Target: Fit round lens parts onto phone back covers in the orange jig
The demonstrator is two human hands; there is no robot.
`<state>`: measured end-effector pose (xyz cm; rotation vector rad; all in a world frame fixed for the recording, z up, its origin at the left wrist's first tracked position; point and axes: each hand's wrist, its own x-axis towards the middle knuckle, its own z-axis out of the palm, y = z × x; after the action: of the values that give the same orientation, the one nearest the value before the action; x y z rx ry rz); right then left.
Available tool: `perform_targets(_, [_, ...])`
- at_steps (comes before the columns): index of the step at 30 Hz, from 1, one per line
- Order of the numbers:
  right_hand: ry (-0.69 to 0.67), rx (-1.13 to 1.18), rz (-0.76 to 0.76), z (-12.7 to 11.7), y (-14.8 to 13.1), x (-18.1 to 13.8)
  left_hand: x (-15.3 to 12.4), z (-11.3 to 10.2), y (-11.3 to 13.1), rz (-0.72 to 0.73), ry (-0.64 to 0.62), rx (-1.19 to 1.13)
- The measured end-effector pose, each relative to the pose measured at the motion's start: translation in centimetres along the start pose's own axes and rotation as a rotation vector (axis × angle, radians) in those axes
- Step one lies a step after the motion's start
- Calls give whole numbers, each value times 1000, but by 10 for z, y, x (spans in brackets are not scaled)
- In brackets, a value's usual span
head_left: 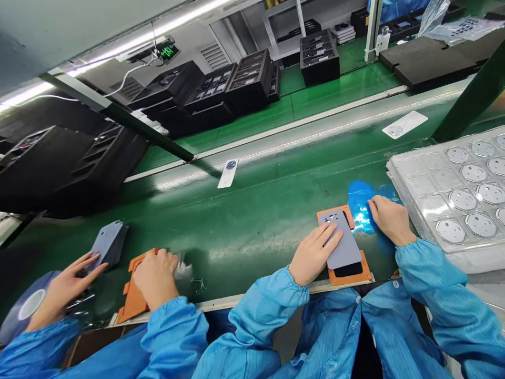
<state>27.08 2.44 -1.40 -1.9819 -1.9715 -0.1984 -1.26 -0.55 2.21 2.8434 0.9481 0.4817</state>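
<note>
Misalignment is the main hazard: my left hand lies flat, fingers slightly spread, on the grey panel, which rests on the orange fixture; uneven pressure could slide the panel out of square. My right hand is curled narrow at the blue film, beside the fixture; I cannot tell whether it pinches the film. If the film clings to my fingers or drags sideways, it could catch the panel's edge. A wide swing to the right could knock the clear tray of round discs.

Bench surface: green, glossy and scuffed, reflecting light along its far side. Two white plates lie on it, well apart. To my left, a co-worker's hands are at a stack of grey panels and a second orange fixture. Beyond: black boxes, pale shelving and, overhead, a lit tube lamp.
</note>
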Motion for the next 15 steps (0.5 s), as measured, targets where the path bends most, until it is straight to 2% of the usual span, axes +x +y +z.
perform_targets(6, [188,45,-95,19,-1,10,0,3,8,62,-95,176])
perform_targets(11, [71,-9,-134,34,-4,30,-1,4,6,65,-119,129])
perform_targets(13, [47,87,-112,36,-6,35,-1,6,4,70,-113,112])
perform_targets(15, [79,275,-51,30,-7,38,-1,8,2,80,-109,101])
